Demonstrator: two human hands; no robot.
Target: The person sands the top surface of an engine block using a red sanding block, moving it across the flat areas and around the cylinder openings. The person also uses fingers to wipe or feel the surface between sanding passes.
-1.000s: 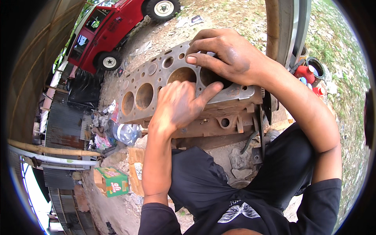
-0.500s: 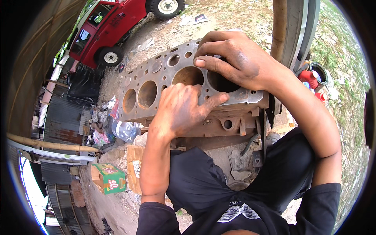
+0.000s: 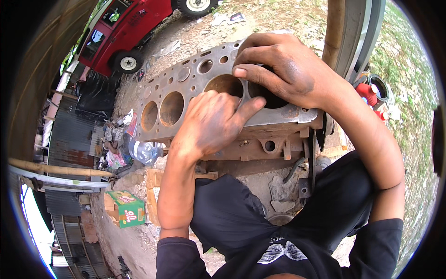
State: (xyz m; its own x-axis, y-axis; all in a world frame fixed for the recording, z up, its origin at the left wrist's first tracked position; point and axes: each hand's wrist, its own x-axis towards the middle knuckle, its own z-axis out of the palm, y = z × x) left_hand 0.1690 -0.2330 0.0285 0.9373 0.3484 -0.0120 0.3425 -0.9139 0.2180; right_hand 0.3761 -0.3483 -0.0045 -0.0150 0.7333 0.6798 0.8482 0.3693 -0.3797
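A rusty engine block (image 3: 278,115) lies in front of my knees, its grey machined top face up and its round cylinder bores showing. My left hand (image 3: 214,122) presses on the near side of that face, beside the middle bores. Its fingers are curled under and the thumb points out to the right; whatever lies beneath the fingers is hidden. Across the block's right end, my right hand (image 3: 285,69) is bent over the rightmost bore, its fingertips toward the far edge and its thumb along the face. Dark grime marks the backs of both hands.
A red vehicle (image 3: 125,32) stands at the far left. Left of the block are a clear plastic bottle (image 3: 147,152) and a green carton (image 3: 131,209). A post (image 3: 335,35) rises beyond my right arm, near red containers (image 3: 367,94). Rubble covers the ground between my legs.
My left hand has slid a little away from me over the block's top face, its thumb now nearer the bores. The right hand keeps nearly the same place. The view has shifted slightly.
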